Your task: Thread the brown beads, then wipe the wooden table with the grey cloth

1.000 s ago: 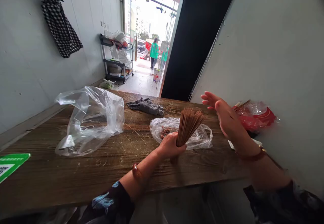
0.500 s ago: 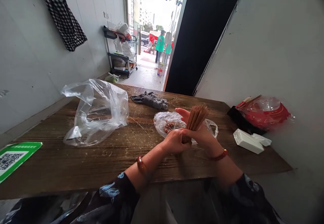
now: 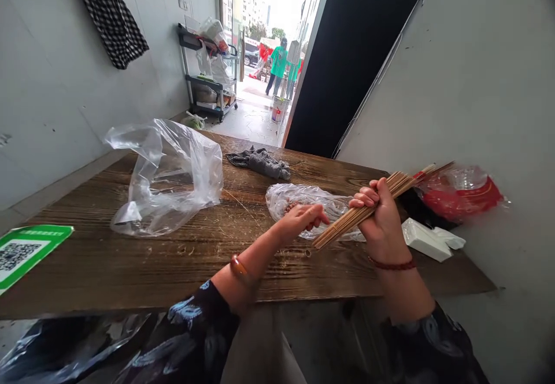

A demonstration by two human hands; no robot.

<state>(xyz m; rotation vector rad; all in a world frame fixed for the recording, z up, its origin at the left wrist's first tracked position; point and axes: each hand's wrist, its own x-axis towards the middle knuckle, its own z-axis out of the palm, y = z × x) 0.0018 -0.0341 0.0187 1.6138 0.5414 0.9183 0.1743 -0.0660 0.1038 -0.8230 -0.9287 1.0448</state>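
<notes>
My right hand (image 3: 379, 213) is wrapped around a thick bundle of bamboo skewers (image 3: 340, 228), which slants with its lower left end close above the table. To the left, my left hand (image 3: 303, 222) is apart from the bundle, its fingers loosely bent with nothing visible in them. Below and behind both hands lies a clear plastic bag (image 3: 310, 194) holding small brown pieces (image 3: 291, 205), partly covered by my left hand; I cannot tell what the pieces are.
The wooden table (image 3: 208, 268) carries a large clear plastic bag (image 3: 208, 170) at left, a grey cloth (image 3: 260, 163) at the back and a green QR-code card (image 3: 32, 257). A white tissue pack (image 3: 427, 239) and a red plastic-wrapped bundle (image 3: 463, 199) sit near the right wall.
My left hand has let go of the skewers. The bundle, upright between both hands before, is now tilted in my right hand, its upper end pointing right.
</notes>
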